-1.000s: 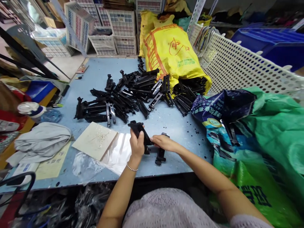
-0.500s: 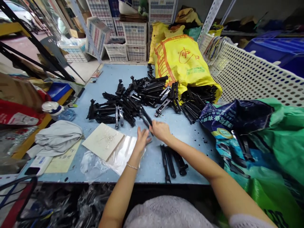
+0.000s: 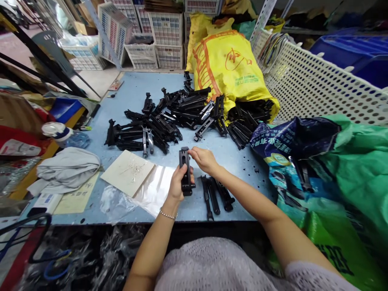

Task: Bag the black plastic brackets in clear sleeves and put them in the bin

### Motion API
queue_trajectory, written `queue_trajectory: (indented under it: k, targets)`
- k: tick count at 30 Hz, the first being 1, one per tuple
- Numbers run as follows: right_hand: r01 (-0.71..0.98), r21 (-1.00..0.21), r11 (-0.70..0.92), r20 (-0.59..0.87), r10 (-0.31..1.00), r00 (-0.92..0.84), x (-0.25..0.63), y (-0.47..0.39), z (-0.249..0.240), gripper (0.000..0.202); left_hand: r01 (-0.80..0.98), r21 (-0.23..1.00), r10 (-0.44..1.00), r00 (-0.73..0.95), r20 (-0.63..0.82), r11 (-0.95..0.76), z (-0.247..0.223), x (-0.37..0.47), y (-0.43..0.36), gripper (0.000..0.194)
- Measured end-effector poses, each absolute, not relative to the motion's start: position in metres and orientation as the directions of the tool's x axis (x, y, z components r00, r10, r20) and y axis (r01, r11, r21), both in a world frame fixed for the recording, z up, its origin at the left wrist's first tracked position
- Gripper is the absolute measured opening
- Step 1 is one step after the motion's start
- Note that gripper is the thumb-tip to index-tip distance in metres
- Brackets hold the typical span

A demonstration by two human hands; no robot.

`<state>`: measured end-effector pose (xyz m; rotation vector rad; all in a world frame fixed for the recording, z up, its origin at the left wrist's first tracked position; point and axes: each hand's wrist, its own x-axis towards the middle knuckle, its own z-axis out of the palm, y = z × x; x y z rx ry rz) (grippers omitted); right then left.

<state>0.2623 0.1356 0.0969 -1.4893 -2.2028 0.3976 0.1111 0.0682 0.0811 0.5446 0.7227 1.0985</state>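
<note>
A long black slotted part (image 3: 185, 171), perhaps plastic or metal, stands nearly upright above the blue table. My left hand (image 3: 176, 182) is wrapped round its lower half, thumb across the front. At its top right edge, the pinched fingers of my right hand (image 3: 203, 158) touch it; whether they hold anything small is hidden. Below my right wrist lie several similar black parts (image 3: 214, 196) side by side. Farther back is a loose heap of such parts (image 3: 160, 121), a few with silvery faces.
A yellow sack (image 3: 230, 64) spills more black parts at the back. Left of my hands are a pale square board (image 3: 127, 173), a clear plastic bag (image 3: 159, 186) and a grey cloth (image 3: 68, 167). A green sack (image 3: 357, 161) and a white perforated basket (image 3: 321, 81) stand at right.
The black part has come from the heap's front edge toward me and is now upright. My left hand, open and beside it before, has closed round it; my right hand has shifted to its top.
</note>
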Motion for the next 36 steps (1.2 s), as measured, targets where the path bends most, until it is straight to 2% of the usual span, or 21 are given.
queue_trajectory:
  k: [2, 6, 8, 10, 12, 14, 15, 17, 19, 21, 24, 26, 29, 32, 36]
  targets:
    - [0.757, -0.533, 0.379, 0.134, 0.921, -0.367, 0.258, 0.114, 0.096, 0.053, -0.608, 0.734, 0.952, 0.169, -0.254, 0.304, 0.083, 0.109, 0.074, 0.044]
    - [0.639, -0.531, 0.557, 0.201, 0.815, -0.543, 0.254, 0.062, 0.087, 0.055, -0.618, 0.721, 0.948, 0.159, -0.276, 0.313, 0.082, 0.102, 0.081, 0.050]
    - [0.619, -0.603, 0.503, 0.106, 0.820, -0.562, 0.253, 0.057, 0.081, 0.053, -0.536, 0.776, 0.941, 0.128, -0.312, 0.331, 0.075, 0.099, 0.081, 0.051]
    - [0.646, -0.671, 0.364, -0.054, 0.845, -0.532, 0.256, 0.075, 0.077, 0.048, -0.333, 0.898, 0.953, 0.000, -0.303, 0.286, 0.063, 0.096, 0.074, 0.055]
    - [0.742, -0.651, 0.163, -0.163, 0.924, -0.346, 0.265, 0.115, 0.077, 0.044, -0.033, 0.969, 0.965, -0.087, -0.247, 0.245, 0.048, 0.097, 0.060, 0.066]
    - [0.817, -0.562, -0.128, -0.181, 0.983, 0.029, 0.278, 0.166, 0.082, 0.047, 0.230, 0.949, 0.976, -0.048, -0.212, 0.217, 0.031, 0.105, 0.039, 0.078]
    - [0.804, -0.536, -0.257, -0.217, 0.962, 0.163, 0.285, 0.190, 0.086, 0.053, 0.325, 0.924, 0.978, -0.004, -0.210, 0.200, 0.024, 0.110, 0.028, 0.082]
    - [0.788, -0.528, -0.317, -0.236, 0.946, 0.222, 0.296, 0.230, 0.093, 0.060, 0.454, 0.877, 0.975, 0.071, -0.209, 0.154, 0.014, 0.122, 0.010, 0.083]
    - [0.788, -0.545, -0.286, -0.237, 0.954, 0.182, 0.301, 0.250, 0.097, 0.057, 0.504, 0.857, 0.976, 0.110, -0.190, 0.110, 0.012, 0.129, 0.004, 0.080]
    - [0.794, -0.563, -0.228, -0.219, 0.968, 0.123, 0.298, 0.245, 0.096, 0.048, 0.455, 0.888, 0.984, 0.114, -0.134, 0.068, 0.018, 0.127, 0.015, 0.073]
    - [0.809, -0.578, -0.108, -0.187, 0.982, -0.002, 0.284, 0.202, 0.091, 0.036, 0.228, 0.974, 0.999, 0.040, -0.026, 0.017, 0.038, 0.113, 0.055, 0.071]
    - [0.801, -0.596, 0.056, -0.143, 0.974, -0.175, 0.274, 0.162, 0.090, 0.033, 0.015, 0.999, 0.999, 0.015, -0.049, 0.049, 0.052, 0.106, 0.083, 0.072]
    - [0.680, -0.680, 0.274, -0.086, 0.891, -0.445, 0.266, 0.112, 0.093, 0.032, -0.250, 0.949, 0.976, 0.142, -0.163, 0.194, 0.065, 0.106, 0.105, 0.058]
    - [0.598, -0.747, 0.289, -0.072, 0.860, -0.505, 0.262, 0.089, 0.094, 0.029, -0.375, 0.884, 0.958, 0.177, -0.227, 0.279, 0.068, 0.116, 0.102, 0.045]
    - [0.502, -0.850, 0.160, -0.074, 0.907, -0.414, 0.278, 0.083, 0.103, 0.029, -0.410, 0.866, 0.953, 0.213, -0.216, 0.288, 0.067, 0.117, 0.087, 0.051]
